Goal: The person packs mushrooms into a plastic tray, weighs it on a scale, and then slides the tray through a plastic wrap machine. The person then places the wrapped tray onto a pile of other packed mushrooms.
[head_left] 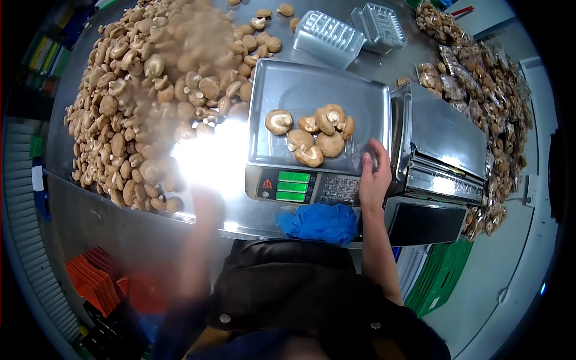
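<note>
My right hand (373,180), fingers loosely curled and holding nothing, is resting on the scale pan's (300,90) lower right rim; six mushrooms (312,135) are lying weighed at centre frame, while the large heap (150,90) at upper left is waiting. My left hand (207,204) is blurring into glare, grip indiscernible.

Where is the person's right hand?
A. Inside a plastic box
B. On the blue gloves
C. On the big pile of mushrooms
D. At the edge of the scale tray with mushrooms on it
D: the right hand rests at the edge of the tray beside its mushrooms.
</note>
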### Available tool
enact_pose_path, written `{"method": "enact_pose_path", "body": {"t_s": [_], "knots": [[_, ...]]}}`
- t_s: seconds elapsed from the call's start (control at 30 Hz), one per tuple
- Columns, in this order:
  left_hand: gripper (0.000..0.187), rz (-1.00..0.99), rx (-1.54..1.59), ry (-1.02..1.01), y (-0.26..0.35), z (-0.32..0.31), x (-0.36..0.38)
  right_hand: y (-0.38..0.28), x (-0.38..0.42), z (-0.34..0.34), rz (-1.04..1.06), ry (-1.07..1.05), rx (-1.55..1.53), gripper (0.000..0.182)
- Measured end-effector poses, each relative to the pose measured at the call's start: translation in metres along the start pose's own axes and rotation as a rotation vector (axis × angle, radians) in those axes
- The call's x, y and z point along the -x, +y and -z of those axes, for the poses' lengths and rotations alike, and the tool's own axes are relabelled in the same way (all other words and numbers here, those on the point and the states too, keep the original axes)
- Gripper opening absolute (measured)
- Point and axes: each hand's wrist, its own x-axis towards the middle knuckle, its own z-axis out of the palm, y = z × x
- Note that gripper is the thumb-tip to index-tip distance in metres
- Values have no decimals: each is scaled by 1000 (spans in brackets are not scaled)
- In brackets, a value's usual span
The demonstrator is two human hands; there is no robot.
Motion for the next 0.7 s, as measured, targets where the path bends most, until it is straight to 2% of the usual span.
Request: {"method": "enact_pose_path", "body": {"t_s": [0.03, 0.07, 0.1, 0.2, 0.3, 0.33, 0.37, 0.4, 0.43, 0.47, 0.57, 0.67, 0.7], "knots": [[41, 135, 228, 19, 2, -1, 4, -1, 1, -1, -18, -16, -12, 27], [40, 202, 322, 34, 3, -1, 9, -2, 1, -1, -34, -32, -23, 27], [40, 178, 274, 41, 21, 10, 6, -4, 2, -1, -27, -29, -37, 27], [42, 75, 256, 139, 91, 43, -8, -9, 3, -2, 1, -19, -68, 26], [50, -208, 512, 273, 126, 37, -35, -12, 2, -4, 45, -4, -101, 26], [51, -269, 608, 197, 142, 32, -43, -14, 1, -5, 37, -17, -106, 26], [54, -334, 605, 140, 152, 18, -54, -17, 1, -6, 29, -29, -111, 26], [56, -427, 304, 108, 167, 14, -63, -20, 2, -6, 22, -41, -115, 26], [57, -416, 149, 66, 176, 5, -66, -23, 2, -5, 24, -51, -90, 27], [57, -404, -8, 25, 181, -2, -68, -25, 2, -4, 25, -52, -88, 27], [60, -346, 51, 26, 184, 4, -64, -31, 4, 3, 2, -51, -81, 27], [57, -326, 470, 255, 156, 11, -72, -20, 7, 10, -22, -63, -121, 27], [51, -258, 511, 334, 139, 20, -79, -13, 8, 12, -33, -42, -122, 27]]}}
